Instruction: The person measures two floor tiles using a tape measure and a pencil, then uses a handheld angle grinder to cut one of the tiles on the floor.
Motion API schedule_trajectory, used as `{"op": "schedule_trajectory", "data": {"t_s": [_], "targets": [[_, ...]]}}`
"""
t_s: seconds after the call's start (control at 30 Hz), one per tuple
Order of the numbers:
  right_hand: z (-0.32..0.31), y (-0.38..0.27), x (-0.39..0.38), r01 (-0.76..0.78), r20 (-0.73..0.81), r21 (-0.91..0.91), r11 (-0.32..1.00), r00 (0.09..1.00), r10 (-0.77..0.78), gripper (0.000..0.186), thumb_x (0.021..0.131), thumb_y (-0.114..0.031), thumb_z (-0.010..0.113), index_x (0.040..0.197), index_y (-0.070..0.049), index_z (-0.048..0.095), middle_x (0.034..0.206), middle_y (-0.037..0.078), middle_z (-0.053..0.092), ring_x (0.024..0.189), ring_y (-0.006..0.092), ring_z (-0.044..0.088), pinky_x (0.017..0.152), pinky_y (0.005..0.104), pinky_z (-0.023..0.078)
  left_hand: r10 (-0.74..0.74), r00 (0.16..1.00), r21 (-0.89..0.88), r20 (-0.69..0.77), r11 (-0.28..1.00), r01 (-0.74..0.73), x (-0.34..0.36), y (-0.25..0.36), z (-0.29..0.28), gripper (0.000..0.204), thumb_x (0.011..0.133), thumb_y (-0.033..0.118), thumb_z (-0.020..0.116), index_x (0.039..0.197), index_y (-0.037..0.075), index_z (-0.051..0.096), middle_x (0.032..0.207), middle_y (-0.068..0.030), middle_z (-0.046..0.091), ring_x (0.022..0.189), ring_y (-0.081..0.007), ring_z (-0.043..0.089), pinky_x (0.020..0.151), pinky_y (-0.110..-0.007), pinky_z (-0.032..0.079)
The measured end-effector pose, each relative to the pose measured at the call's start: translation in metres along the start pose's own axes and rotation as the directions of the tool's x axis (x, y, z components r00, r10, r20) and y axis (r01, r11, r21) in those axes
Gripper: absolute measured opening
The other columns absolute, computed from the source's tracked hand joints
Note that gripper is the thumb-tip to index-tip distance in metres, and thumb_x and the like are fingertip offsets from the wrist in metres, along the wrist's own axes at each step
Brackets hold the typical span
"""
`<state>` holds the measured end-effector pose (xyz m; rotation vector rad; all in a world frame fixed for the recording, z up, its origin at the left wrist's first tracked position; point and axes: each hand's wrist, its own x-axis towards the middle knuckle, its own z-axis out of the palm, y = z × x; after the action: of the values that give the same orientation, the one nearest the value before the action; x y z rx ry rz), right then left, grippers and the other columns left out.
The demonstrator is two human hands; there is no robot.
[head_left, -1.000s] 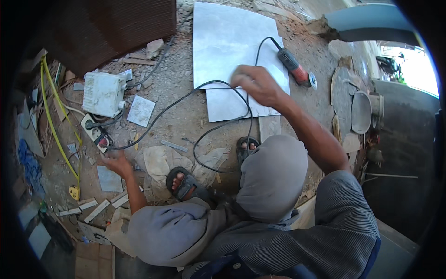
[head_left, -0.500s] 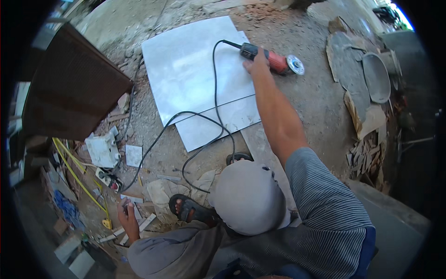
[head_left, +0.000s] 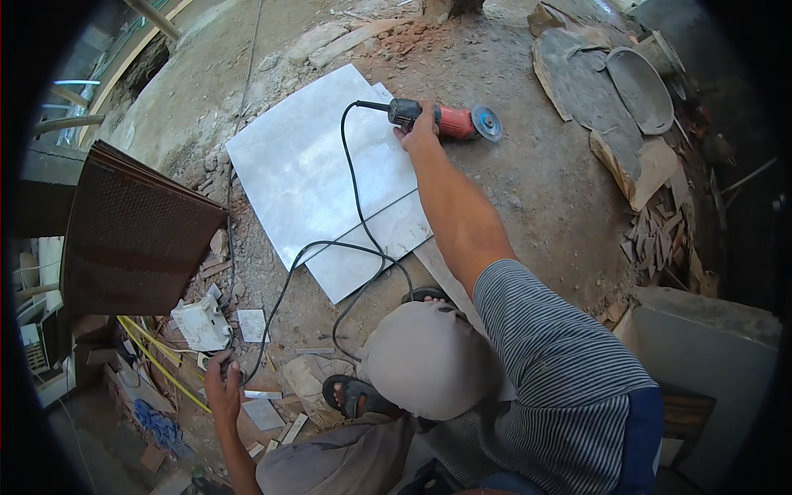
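The outstretched right hand (head_left: 419, 129) wraps around a red-and-black angle grinder (head_left: 455, 122), its black cable (head_left: 352, 177) crossing pale flat slabs (head_left: 301, 157), the half-curled left hand (head_left: 221, 386), contents unclear, near a white plastic box (head_left: 200, 323).

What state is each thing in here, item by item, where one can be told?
Angle grinder: gripped, disc fitted; running or not, cannot tell
Right hand: closed on the grinder's body
Left hand: fingers curled; any hold unclear
Black cord: attached to the grinder, slack, looped
Pale sheets: lying flat, overlapping
Blue cloth: crumpled
Sandal: worn on a foot
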<state>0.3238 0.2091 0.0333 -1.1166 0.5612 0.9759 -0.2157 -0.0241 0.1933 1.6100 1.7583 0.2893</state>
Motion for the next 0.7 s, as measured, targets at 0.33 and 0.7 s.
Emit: {"op": "schedule_trajectory", "data": {"t_s": [0.33, 0.7], "targets": [[-0.129, -0.050, -0.010, 0.263, 0.364, 0.231, 0.937, 0.869, -0.334, 0.026, 0.076, -0.016, 0.066, 0.096, -0.005, 0.054, 0.082, 0.005, 0.058, 0.071, 0.0212, 0.060, 0.067, 0.0373, 0.054, 0.298, 0.943, 0.119, 0.146, 0.941, -0.315, 0.084, 0.062, 0.012, 0.024, 0.087, 0.011, 0.058, 0.108, -0.001, 0.057, 0.092, -0.0153, 0.061, 0.082, -0.0232, 0.060, 0.076, -0.033, 0.046], [-0.362, -0.163, -0.042, 0.529, 0.301, -0.397, 0.750, 0.847, -0.437, 0.026, 0.080, -0.017, 0.063, 0.099, -0.003, 0.053, 0.081, 0.006, 0.059, 0.066, 0.0174, 0.060, 0.061, 0.0320, 0.051, 0.444, 0.878, 0.208, 0.179, 0.855, -0.475, 0.160, 0.048, 0.127, 0.046, 0.084, 0.022, 0.062, 0.123, 0.004, 0.047, 0.112, -0.0208, 0.057, 0.102, -0.0375, 0.056, 0.090, -0.043, 0.043]]}}
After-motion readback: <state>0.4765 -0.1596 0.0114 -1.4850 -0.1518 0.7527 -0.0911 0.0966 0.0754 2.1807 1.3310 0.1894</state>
